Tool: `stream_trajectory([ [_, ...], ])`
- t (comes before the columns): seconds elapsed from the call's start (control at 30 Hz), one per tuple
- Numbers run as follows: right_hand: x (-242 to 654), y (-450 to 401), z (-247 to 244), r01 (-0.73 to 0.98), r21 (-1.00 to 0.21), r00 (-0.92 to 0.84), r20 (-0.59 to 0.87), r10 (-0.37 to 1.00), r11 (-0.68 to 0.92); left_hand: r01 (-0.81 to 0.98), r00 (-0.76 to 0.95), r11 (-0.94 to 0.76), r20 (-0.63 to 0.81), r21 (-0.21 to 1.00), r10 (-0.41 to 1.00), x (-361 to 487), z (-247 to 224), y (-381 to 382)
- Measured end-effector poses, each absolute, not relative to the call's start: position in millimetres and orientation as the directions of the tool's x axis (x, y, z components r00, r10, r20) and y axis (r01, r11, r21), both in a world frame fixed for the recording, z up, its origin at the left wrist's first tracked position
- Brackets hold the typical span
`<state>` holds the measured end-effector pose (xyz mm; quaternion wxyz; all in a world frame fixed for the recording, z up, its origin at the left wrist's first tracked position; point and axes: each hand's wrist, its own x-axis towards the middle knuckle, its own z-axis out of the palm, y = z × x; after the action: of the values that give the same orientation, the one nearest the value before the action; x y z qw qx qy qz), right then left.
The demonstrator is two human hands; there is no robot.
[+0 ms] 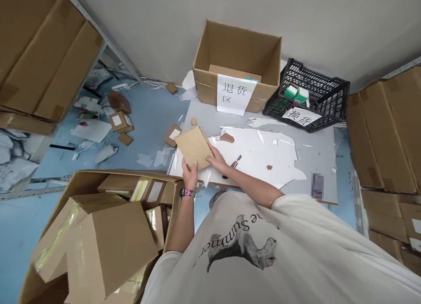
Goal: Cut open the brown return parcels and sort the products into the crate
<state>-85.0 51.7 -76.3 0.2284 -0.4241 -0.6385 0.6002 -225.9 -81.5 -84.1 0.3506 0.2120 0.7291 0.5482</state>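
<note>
Clamping in our left grip [190, 176] and right grip [217, 160]: flat tan cardboard package [193, 146], front-left of open brown cardboard carton [205, 86].

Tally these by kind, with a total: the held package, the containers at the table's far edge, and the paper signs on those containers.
Flat tan rectangular package: 1
Large open brown cardboard box: 1
Black plastic lattice crate: 1
White paper signs with black writing: 2
Total: 5

At the table [320, 157]: one black crate [332, 100], one sign-bearing carton [242, 54], two paper signs [235, 94] [301, 116], two hands [190, 177] [217, 160], one handheld box [192, 147].
</note>
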Motion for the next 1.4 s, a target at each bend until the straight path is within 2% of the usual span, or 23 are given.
stream_trajectory([
  [0.13,-2,89,-38,0.336,-0.922,-0.508,-0.007,0.861,0.191,-0.331,-0.519,0.248,-0.395,0.911,0.758,-145,-79,-52],
  [0.23,74,96,-13,0.410,-0.827,-0.529,0.127,0.839,0.384,-0.450,-0.397,0.241,-0.434,0.860,0.808,-77,-77,-30],
  [0.33,148,84,5,0.522,-0.716,-0.500,0.185,0.846,0.465,-0.525,-0.240,0.280,-0.455,0.804,0.858,-14,-73,-16],
  [0.47,227,59,8,0.640,-0.614,-0.463,0.171,0.870,0.462,-0.563,-0.079,0.381,-0.506,0.733,0.859,55,-71,-10],
  [0.63,288,43,-9,0.686,-0.539,-0.521,0.105,0.847,0.488,-0.505,0.046,0.626,-0.705,0.595,0.708,114,-78,-14],
  [0.7,301,43,-16,0.677,-0.502,-0.586,0.074,0.807,0.538,-0.470,0.047,0.672,-0.744,0.572,0.666,128,-81,-15],
  [0.87,319,47,-37,0.604,-0.414,-0.748,0.001,0.663,0.681,-0.387,-0.009,0.700,-0.761,0.601,0.648,148,-89,-10],
  [1.0,327,50,-68,0.515,-0.395,-0.839,-0.052,0.542,0.760,-0.281,0.009,0.730,-0.759,0.623,0.651,151,-87,-5],
  [1.1,330,50,-86,0.534,-0.387,-0.829,-0.065,0.555,0.752,-0.181,0.008,0.729,-0.740,0.660,0.673,129,-80,-11],
  [1.2,330,45,-90,0.567,-0.382,-0.804,-0.062,0.592,0.730,-0.038,-0.099,0.665,-0.665,0.746,0.740,77,-73,-24],
  [1.23,329,42,-89,0.580,-0.386,-0.792,-0.060,0.608,0.718,0.124,-0.191,0.601,-0.575,0.790,0.795,56,-73,-29],
  [1.3,324,34,-85,0.612,-0.403,-0.759,-0.057,0.649,0.681,0.431,-0.343,0.546,-0.429,0.718,0.836,13,-75,-36],
  [1.4,310,20,-80,0.678,-0.430,-0.677,-0.050,0.734,0.596,0.671,-0.386,0.509,-0.332,0.539,0.860,-39,-88,-38],
])
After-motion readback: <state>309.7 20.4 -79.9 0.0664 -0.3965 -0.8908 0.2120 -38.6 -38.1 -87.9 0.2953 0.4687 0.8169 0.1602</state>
